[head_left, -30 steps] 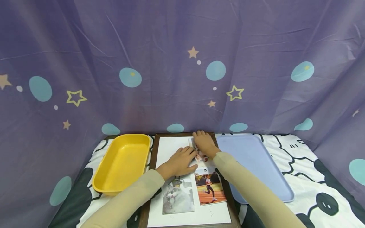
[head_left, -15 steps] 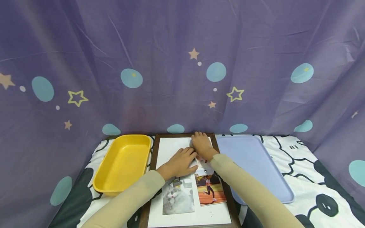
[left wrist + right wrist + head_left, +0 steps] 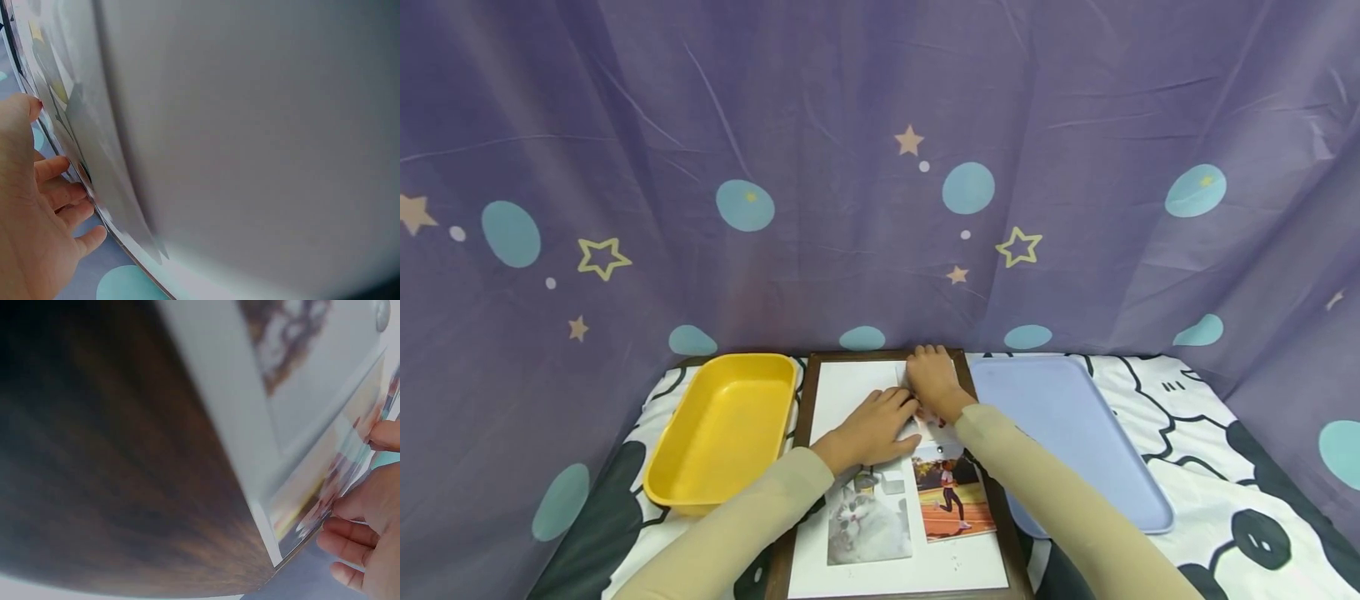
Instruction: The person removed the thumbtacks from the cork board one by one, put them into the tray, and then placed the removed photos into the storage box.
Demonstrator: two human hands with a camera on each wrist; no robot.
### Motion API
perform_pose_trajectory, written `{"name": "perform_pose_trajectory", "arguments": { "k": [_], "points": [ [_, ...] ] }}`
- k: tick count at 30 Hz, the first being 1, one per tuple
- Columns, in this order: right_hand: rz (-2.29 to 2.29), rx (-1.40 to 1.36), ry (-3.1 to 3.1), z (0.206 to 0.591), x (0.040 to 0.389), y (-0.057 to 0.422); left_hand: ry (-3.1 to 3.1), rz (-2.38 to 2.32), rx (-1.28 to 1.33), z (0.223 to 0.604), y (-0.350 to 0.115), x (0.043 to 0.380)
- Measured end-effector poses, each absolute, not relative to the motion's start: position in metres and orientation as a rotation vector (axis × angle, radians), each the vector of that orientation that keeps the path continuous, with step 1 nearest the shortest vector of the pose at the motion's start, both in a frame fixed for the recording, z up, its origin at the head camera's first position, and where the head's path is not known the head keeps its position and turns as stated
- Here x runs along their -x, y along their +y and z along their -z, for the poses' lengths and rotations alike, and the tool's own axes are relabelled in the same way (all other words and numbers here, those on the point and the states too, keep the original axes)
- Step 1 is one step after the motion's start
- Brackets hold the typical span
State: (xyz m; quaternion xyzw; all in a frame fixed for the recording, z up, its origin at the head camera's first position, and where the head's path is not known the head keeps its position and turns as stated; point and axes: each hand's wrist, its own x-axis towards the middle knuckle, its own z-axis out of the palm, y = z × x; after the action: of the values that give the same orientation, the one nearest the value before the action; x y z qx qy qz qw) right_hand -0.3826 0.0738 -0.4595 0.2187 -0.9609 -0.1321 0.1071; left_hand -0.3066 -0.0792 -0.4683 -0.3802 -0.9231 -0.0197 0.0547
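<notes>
The left hand (image 3: 876,427) lies with loosely spread fingers over the middle of a white board (image 3: 846,387), gripping nothing visible, while the right hand (image 3: 934,382), fingers bent, touches a photo (image 3: 331,472) at the board's far right; whether it pinches it, I cannot tell. Nearer the person, a white cat picture (image 3: 868,529) and a runner picture (image 3: 958,504) lie side by side within the brown frame (image 3: 805,408). A yellow bin (image 3: 722,429) stands left, a pale blue tray (image 3: 1063,433) right, before a purple curtain (image 3: 850,108).
</notes>
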Motion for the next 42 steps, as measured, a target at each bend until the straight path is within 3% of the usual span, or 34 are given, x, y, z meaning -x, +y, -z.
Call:
{"name": "perform_pose_trajectory", "arguments": {
  "k": [42],
  "points": [
    [0.468, -0.537, -2.845, 0.47, 0.386, 0.075, -2.827, 0.055, 1.147, 0.469, -0.079, 0.307]
  ]
}}
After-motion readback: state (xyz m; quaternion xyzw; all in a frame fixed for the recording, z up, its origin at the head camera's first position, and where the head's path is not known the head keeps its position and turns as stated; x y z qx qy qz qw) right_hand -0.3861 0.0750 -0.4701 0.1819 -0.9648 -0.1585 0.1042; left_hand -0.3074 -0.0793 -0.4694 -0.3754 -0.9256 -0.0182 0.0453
